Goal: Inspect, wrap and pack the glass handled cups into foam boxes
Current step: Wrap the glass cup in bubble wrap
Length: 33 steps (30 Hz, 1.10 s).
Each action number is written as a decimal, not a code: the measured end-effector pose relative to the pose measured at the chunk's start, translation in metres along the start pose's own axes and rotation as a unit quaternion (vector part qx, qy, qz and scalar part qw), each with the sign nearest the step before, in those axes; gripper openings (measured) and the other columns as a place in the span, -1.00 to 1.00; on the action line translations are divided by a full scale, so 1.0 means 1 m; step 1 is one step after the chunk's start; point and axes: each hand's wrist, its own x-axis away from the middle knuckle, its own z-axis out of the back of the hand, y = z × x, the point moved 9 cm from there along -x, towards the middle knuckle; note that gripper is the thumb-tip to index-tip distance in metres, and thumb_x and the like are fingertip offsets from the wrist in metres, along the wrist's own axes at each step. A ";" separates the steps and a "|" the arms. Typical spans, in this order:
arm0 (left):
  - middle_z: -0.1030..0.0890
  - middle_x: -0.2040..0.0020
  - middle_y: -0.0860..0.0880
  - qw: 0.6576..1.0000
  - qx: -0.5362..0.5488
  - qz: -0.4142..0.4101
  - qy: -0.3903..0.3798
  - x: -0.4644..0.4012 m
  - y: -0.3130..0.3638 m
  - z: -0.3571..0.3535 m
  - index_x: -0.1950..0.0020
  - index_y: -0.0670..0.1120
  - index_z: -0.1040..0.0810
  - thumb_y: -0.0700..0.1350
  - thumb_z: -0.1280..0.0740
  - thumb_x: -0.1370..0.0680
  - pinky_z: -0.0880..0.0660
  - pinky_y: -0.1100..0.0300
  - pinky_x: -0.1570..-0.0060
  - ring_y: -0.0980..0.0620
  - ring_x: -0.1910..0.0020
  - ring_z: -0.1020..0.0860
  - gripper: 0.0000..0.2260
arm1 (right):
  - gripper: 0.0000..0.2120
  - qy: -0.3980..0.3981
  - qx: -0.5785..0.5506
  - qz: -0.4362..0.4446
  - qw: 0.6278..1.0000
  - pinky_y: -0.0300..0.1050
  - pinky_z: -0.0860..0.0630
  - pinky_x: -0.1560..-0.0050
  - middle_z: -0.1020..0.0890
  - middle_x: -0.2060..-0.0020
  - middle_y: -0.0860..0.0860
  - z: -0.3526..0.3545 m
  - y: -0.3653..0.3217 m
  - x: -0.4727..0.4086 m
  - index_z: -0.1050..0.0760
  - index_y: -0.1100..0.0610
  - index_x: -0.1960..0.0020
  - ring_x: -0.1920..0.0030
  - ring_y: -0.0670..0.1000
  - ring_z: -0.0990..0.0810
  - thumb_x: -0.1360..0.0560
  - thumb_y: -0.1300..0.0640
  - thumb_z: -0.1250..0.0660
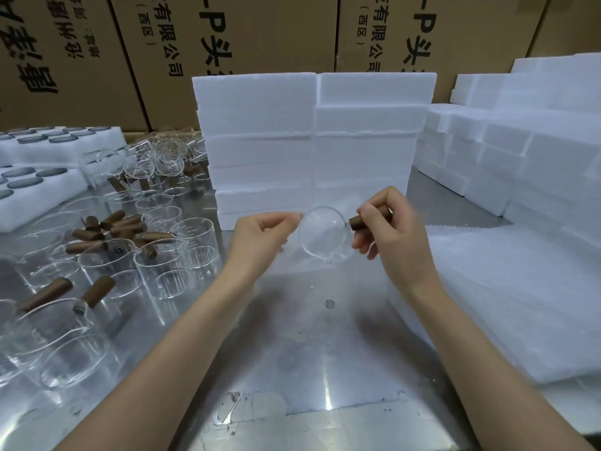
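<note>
I hold a clear glass cup with a brown wooden handle up over the metal table, its mouth turned toward me. My right hand grips the wooden handle. My left hand pinches the cup's left rim with closed fingers. A thin clear film seems to hang around the cup, but it is hard to make out. Two stacks of white foam boxes stand right behind the cup.
Many more glass cups with wooden handles crowd the table's left side. White foam trays holding dark lids lie at the far left. A pile of white foam sheets lies to the right, more foam boxes behind it. Cardboard cartons line the back.
</note>
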 end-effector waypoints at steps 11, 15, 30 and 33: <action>-0.51 0.25 0.14 0.944 -0.105 -0.311 0.025 0.037 0.063 -0.019 -0.02 0.12 -0.64 -0.08 -0.38 -0.52 -0.34 0.45 0.17 0.23 0.25 -0.48 -0.88 | -0.95 -0.014 0.077 0.043 0.996 -0.35 -0.49 0.25 -0.66 0.31 -0.16 -0.026 0.003 0.011 -0.49 0.02 0.08 0.28 -0.20 -0.64 -0.53 0.14 -0.33; -0.57 0.20 0.01 0.919 -0.121 -0.370 -0.062 0.057 0.076 -0.044 -0.11 -0.05 -0.66 -0.13 -0.34 -0.53 -0.45 0.16 0.05 0.04 0.15 -0.53 -0.81 | -0.89 -0.062 0.052 -0.002 0.997 0.13 -0.60 0.13 -0.64 0.26 0.08 -0.036 0.011 0.010 -0.53 0.16 0.11 0.20 0.10 -0.63 -0.54 0.18 -0.26; -0.56 -0.29 -0.08 0.796 -0.376 -0.467 -0.085 0.059 0.075 -0.050 -0.27 -0.08 -0.57 -0.17 -0.27 -0.57 -0.22 -0.14 -0.33 -0.18 -0.34 -0.46 -0.72 | -0.79 -0.051 -0.277 -0.275 0.919 -0.28 -0.54 0.34 -0.60 0.37 0.00 -0.030 0.052 0.013 -0.53 0.14 0.17 0.38 -0.08 -0.59 -0.56 0.22 -0.17; -0.59 -0.24 -0.05 0.816 -0.323 -0.470 -0.098 0.068 0.077 -0.057 -0.23 -0.07 -0.60 -0.24 -0.29 -0.54 -0.21 -0.07 -0.33 -0.12 -0.30 -0.50 -0.71 | -0.74 -0.078 -0.320 -0.310 0.892 -0.27 -0.54 0.30 -0.57 0.27 0.04 -0.040 0.055 0.017 -0.49 0.18 0.07 0.31 -0.07 -0.58 -0.59 0.32 -0.04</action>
